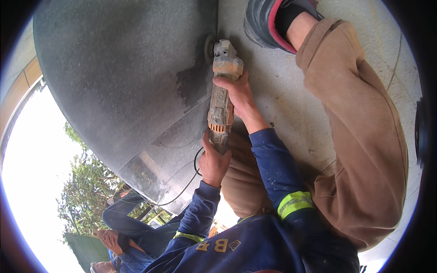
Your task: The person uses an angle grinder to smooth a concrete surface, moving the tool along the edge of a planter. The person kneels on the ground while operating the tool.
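Both my hands hold a dusty grey and orange angle grinder [221,102]. Its rear end is gripped by my left hand [213,164], thumb up along the body. My right hand [239,93] wraps around the front of the body, just behind the gear head. The grinder's disc [209,49] is at the edge of a large dark grey panel [123,77], touching or very close to it. A darker patch [191,82] marks the panel beside the tool. From the rear of the grinder a black cord [182,191] curves off to the lower left.
A pale concrete surface [291,104] lies right of the panel. A bent leg in brown trousers [359,113], with a black and red shoe [268,22], is close on the right. At lower left another person [136,245] sits holding a small object, near green foliage [86,191].
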### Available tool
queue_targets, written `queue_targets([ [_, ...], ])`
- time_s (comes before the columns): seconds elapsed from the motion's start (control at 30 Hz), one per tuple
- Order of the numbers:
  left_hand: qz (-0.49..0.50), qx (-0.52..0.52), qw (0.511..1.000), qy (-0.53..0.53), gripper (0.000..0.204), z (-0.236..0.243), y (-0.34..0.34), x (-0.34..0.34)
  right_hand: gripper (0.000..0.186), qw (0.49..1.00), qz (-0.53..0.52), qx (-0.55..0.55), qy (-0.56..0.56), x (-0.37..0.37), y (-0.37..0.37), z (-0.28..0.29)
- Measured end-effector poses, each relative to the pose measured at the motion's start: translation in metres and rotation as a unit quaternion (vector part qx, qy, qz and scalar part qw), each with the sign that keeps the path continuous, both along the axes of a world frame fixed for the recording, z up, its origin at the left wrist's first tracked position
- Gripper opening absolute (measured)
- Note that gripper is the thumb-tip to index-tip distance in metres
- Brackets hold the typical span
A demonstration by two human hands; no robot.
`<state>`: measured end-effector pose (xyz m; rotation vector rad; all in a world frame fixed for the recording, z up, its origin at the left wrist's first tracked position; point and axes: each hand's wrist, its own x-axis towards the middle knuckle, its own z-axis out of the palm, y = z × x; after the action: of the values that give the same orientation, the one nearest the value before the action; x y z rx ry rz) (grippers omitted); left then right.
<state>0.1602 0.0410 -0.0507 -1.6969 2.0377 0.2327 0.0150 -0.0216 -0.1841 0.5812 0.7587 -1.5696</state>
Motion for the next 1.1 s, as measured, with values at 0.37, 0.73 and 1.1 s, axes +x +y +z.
queue_targets([
  [0.37, -0.025, -0.015, 1.000, 0.009, 0.083, -0.0009, 0.0011, 0.0022, 0.077, 1.000, -0.015, -0.018, -0.006, 0.0050, -0.0001, -0.0037],
  [0.73, -0.018, -0.012, 1.000, -0.012, 0.082, 0.0005, 0.0005, 0.0009, 0.074, 0.999, -0.021, -0.031, -0.025, 0.0026, 0.0009, -0.0003],
  [1.1, 0.011, 0.003, 1.000, -0.015, 0.082, -0.0004, 0.0009, -0.0037, 0.071, 0.999, -0.025, -0.033, -0.008, 0.0058, 0.0001, -0.0078],
])
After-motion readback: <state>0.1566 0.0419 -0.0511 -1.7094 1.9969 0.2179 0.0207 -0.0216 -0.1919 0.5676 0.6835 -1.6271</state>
